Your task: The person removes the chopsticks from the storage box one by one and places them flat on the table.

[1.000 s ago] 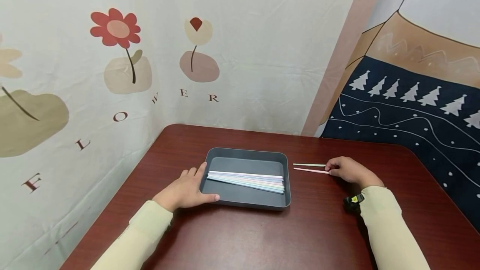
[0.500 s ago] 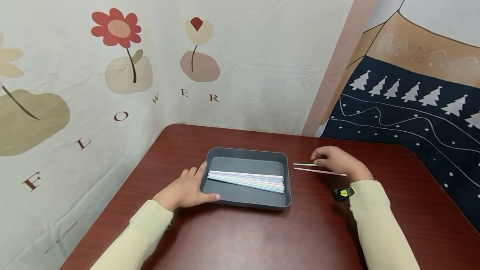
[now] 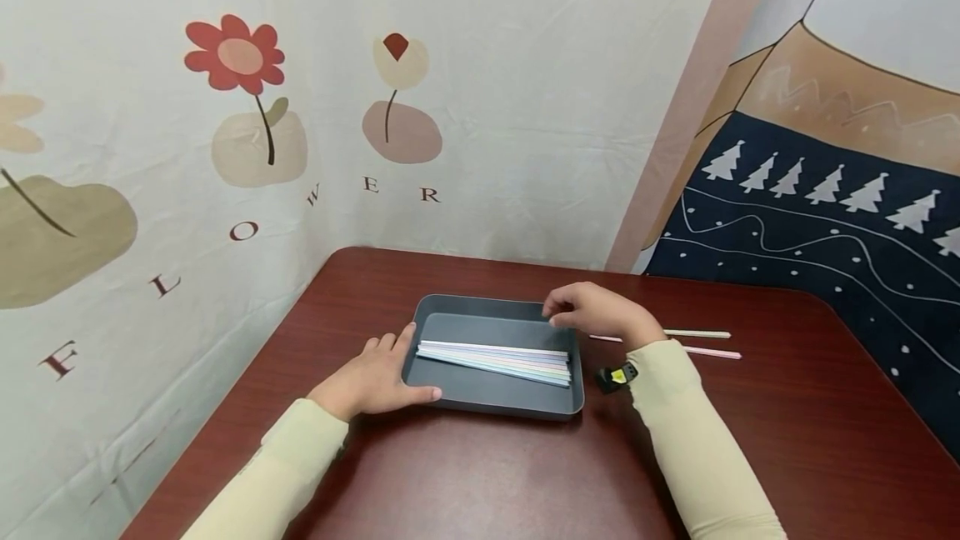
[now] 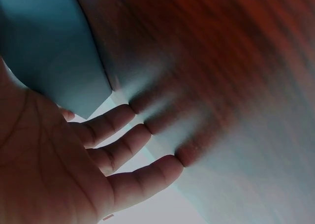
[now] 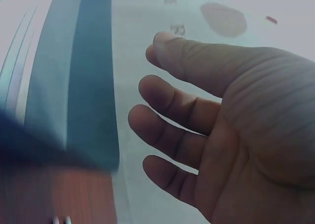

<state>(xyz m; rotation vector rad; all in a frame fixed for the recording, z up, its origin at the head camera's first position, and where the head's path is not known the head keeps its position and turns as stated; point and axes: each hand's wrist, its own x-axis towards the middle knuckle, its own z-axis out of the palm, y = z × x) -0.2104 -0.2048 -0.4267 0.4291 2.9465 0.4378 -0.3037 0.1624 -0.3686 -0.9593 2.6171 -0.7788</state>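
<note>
A grey rectangular tray (image 3: 487,329) stands on the table, holding several pale pastel chopsticks (image 3: 498,361) fanned slightly apart. My left hand (image 3: 371,379) rests against the tray's left end, thumb by its front-left corner; in the left wrist view its outstretched fingertips touch the tabletop beside the tray wall (image 4: 54,47). Above the tray's back right corner hovers my right hand (image 3: 600,311), fingers loosely bent. The right wrist view shows nothing in that hand (image 5: 236,130). A greenish-white chopstick (image 3: 701,333) and a pink chopstick (image 3: 716,352) lie right of the tray, partly hidden by my right arm.
The reddish-brown wooden table (image 3: 510,473) runs back to a pale curtain (image 3: 525,107) printed with flowers and letters. At the right hangs a dark blue cloth (image 3: 817,232) with white trees. A black band (image 3: 617,377) is on my right wrist.
My right hand has let go of the two chopsticks on the table and moved left, over the tray's back right corner. My left hand and the tray have stayed put.
</note>
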